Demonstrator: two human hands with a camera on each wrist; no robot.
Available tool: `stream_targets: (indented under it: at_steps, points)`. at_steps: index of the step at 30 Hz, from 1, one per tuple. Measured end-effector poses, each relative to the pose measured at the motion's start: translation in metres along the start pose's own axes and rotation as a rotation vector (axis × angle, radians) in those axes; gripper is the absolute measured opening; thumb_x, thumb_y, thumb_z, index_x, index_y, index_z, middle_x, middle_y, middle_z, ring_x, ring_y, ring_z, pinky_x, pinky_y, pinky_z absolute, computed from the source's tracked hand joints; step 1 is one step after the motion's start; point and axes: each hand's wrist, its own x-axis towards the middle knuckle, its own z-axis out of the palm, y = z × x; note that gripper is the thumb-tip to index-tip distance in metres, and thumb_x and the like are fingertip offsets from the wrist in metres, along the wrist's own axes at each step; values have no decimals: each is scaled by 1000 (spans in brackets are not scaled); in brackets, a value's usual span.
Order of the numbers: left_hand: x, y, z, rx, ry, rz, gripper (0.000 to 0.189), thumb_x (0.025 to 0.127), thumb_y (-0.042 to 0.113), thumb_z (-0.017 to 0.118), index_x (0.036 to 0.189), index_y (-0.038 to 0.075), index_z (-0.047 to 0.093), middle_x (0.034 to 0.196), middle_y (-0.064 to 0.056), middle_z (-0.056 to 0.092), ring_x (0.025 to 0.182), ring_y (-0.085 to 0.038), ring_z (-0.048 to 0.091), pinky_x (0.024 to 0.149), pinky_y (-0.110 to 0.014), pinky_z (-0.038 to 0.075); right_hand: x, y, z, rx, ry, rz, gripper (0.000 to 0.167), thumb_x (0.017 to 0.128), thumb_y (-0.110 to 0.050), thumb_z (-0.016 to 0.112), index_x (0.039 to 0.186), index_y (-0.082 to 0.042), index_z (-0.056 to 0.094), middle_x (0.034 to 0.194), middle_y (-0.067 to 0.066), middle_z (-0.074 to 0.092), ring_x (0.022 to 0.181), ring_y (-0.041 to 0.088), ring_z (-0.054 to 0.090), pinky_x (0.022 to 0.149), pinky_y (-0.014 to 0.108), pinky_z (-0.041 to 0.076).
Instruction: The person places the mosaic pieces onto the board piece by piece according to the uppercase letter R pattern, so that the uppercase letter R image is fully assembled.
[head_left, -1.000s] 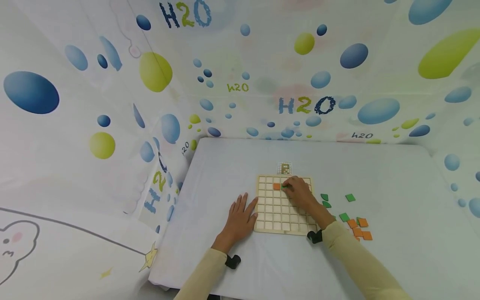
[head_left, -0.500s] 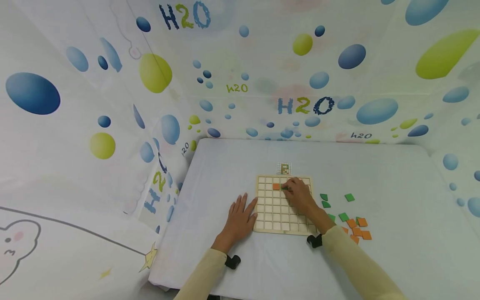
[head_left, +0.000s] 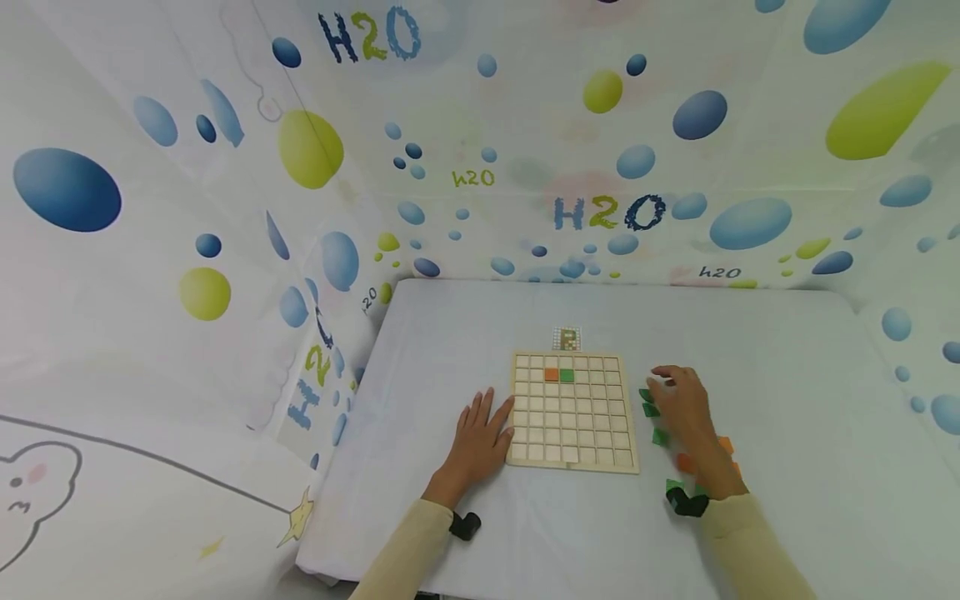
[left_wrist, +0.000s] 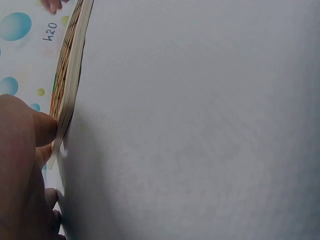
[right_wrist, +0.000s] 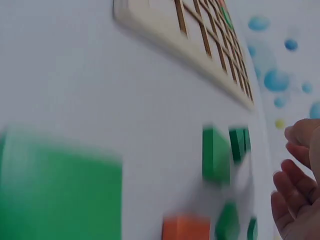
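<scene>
Grid board (head_left: 576,418) lies on table (head_left: 787,350): orange tile (head_left: 551,375) seated at 11 o'clock, green tile (head_left: 567,376) at 12. Left hand (head_left: 478,437), 9 o'clock: fingers spread, touching board edge. Right hand (head_left: 684,408), 3 o'clock: fingers loosely curved, pinching nothing visible, near loose green tiles (head_left: 650,410). Likely step: tile pickup; next move needs fingertip pinch.

High over the table (head_left: 435,333) before us, a head-worn camera faces forward and down, taking in the wall (head_left: 525,108) beyond. The left-wrist camera looks, low and close, past the left hand (left_wrist: 22,165) along the edge of the board (left_wrist: 74,65); the right-wrist one, tipped sideways, peers closely over a green tile (right_wrist: 62,190). Board and wall appear in all three.
</scene>
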Motion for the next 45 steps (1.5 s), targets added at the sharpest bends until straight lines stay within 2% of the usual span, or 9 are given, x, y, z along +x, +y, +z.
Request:
stream_targets:
  at_steps: [5,8,11,13,18,24,33,39,45]
  points:
    - [-2,-2,0,12,6,-6,57,113,36,41,168,21,33,175,-20,17,162,-44,12,126,-66,15,-10,26,-26,-62,95,111,48,104,-26,65,137,8,59,131,34,53,118,49,52,96,61,46]
    - [-3,-1,-2,22,-9,-16,57,114,38,39,168,23,31,176,-19,15,163,-43,11,127,-64,14,-15,36,-34,-87,61,180,59,102,-29,67,141,11,51,133,38,48,120,52,47,98,65,44]
    - [-3,-1,-2,20,-13,-9,57,114,38,38,168,22,31,176,-20,16,163,-43,11,127,-64,15,-18,43,-39,-110,16,210,60,103,-31,66,142,12,50,136,40,44,123,55,43,100,68,42]
    - [-2,0,-2,22,-17,-6,57,114,38,38,168,22,31,176,-20,15,163,-43,11,127,-64,15,-18,46,-39,-109,11,199,55,103,-28,65,139,12,53,136,40,45,124,56,42,100,68,41]
    - [-1,1,-2,28,-21,-7,57,114,38,38,169,23,30,176,-19,15,163,-42,10,127,-64,15,-14,50,-38,-99,-1,90,39,104,-15,61,133,11,59,126,35,51,116,51,50,92,62,44]
    - [-1,2,-2,15,-18,-3,57,114,37,39,168,22,31,176,-20,16,163,-43,11,127,-65,15,-8,52,-38,-95,-59,-4,37,101,-9,59,132,11,60,127,37,51,110,48,53,92,62,46]
    - [-2,2,-3,16,3,7,56,113,34,41,167,20,34,175,-21,18,162,-44,13,126,-65,17,-3,53,-39,-81,-136,28,41,105,-10,55,140,11,54,133,38,46,115,49,50,98,67,43]
    - [-3,3,-4,22,4,6,56,113,33,41,167,20,34,174,-22,19,162,-45,14,126,-65,17,4,49,-34,-105,-124,64,41,107,-15,54,142,7,54,132,34,47,113,46,49,93,65,39]
    - [-3,4,-3,14,7,7,56,113,33,41,167,20,35,174,-22,19,162,-45,14,126,-65,17,12,43,-27,-112,-122,74,40,107,-16,55,141,5,54,130,32,49,115,46,47,96,69,32]
